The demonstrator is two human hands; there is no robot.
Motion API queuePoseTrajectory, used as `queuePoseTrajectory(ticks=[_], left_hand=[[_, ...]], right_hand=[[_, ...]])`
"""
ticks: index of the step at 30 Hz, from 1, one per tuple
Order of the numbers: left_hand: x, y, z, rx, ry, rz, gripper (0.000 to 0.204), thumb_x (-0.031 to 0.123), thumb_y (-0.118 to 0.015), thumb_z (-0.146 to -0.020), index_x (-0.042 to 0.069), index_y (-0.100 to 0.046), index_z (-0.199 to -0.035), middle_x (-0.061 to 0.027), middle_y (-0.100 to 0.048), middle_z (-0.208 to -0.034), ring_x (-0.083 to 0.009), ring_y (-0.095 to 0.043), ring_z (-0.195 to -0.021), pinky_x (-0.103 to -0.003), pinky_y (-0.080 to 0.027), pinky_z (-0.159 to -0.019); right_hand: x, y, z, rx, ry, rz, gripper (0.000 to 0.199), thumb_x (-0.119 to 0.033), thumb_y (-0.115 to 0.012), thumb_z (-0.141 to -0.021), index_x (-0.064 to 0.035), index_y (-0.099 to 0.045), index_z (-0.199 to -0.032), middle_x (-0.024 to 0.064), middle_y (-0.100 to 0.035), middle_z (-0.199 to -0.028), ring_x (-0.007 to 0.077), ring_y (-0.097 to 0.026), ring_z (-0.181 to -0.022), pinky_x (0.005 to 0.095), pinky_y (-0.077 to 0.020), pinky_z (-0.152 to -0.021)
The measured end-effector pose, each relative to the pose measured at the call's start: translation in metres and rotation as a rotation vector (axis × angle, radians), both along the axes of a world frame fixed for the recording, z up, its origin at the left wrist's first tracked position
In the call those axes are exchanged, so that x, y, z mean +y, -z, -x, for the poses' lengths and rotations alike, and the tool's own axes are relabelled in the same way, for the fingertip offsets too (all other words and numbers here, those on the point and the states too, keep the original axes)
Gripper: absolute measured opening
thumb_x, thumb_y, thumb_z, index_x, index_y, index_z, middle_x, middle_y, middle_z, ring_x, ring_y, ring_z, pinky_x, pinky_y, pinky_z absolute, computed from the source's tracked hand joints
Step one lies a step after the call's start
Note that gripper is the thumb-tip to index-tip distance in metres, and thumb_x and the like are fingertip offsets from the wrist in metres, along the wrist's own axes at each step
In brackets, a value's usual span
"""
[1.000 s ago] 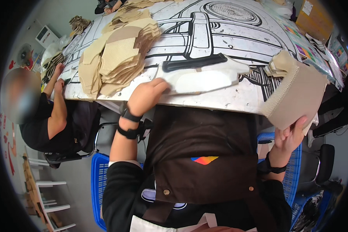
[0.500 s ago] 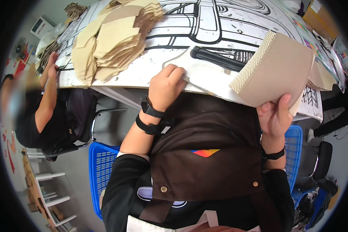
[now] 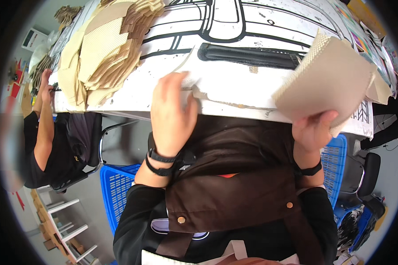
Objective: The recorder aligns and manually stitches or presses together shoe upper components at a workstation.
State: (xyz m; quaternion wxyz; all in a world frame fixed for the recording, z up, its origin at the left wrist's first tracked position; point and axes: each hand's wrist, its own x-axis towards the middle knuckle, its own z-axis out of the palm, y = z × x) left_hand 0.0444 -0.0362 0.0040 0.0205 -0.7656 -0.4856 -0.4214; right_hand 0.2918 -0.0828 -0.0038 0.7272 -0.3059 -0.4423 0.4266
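My right hand (image 3: 313,132) grips the lower edge of a beige fabric piece (image 3: 325,84), thumb on the near face. The piece is bent, smooth on this face, with a coarse woven texture along its left edge. My left hand (image 3: 173,112) is at the table's front edge, slightly blurred, its thumb apart from the fingers and nothing visible in it. Just beyond its fingertips is a thin off-white curved piece (image 3: 188,62), partly hidden by the hand. A long black padded strip (image 3: 247,56) lies across the table, its right end behind the fabric piece.
A tall stack of beige fabric pieces (image 3: 106,57) stands at the left on the white table (image 3: 252,95) with black line drawings. Another person's arm (image 3: 44,128) reaches the table at far left. Blue baskets (image 3: 117,190) stand beside me, and more beige pieces (image 3: 380,90) lie at the right.
My left hand has gone from closed fingers on the off-white piece to loosened fingers, and moved left and nearer. The fabric piece in my right hand has shifted slightly right. The view has shifted.
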Motion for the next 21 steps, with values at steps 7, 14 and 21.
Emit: queuePoseTrajectory(ticks=[7,14,21], left_hand=[[-0.013,-0.038,-0.016,-0.079,1.335,0.754,0.059,0.038,-0.077,-0.065,0.003,-0.055,-0.108,-0.0147,-0.056,-0.109,-0.0313,-0.054,-0.098,-0.036,-0.045,-0.078],[-0.015,-0.021,-0.031,-0.525,1.165,0.537,0.061,0.039,-0.078,-0.063,0.002,-0.059,-0.108,-0.0104,-0.059,-0.109,-0.0254,-0.056,-0.100,-0.035,-0.044,-0.086],[-0.012,-0.032,-0.027,-0.335,0.542,0.315,0.049,0.026,-0.075,-0.071,0.002,-0.058,-0.110,-0.0112,-0.061,-0.106,-0.0240,-0.058,-0.095,-0.034,-0.046,-0.083]], right_hand=[[-0.015,-0.016,0.003,-0.176,0.062,0.095,0.047,-0.047,-0.047,-0.089,-0.0037,-0.052,-0.107,0.0059,-0.058,-0.080,0.0132,-0.054,-0.065,0.0244,-0.0440,-0.057],[-0.025,-0.017,0.008,-0.395,0.125,0.143,0.040,-0.040,-0.051,-0.089,-0.0034,-0.053,-0.105,0.0051,-0.058,-0.080,0.0124,-0.054,-0.065,0.0238,-0.0433,-0.057],[-0.027,-0.024,0.010,-0.585,0.193,0.261,0.035,-0.035,-0.054,-0.089,-0.0032,-0.054,-0.103,0.0045,-0.058,-0.080,0.0117,-0.053,-0.066,0.0232,-0.0427,-0.057]])
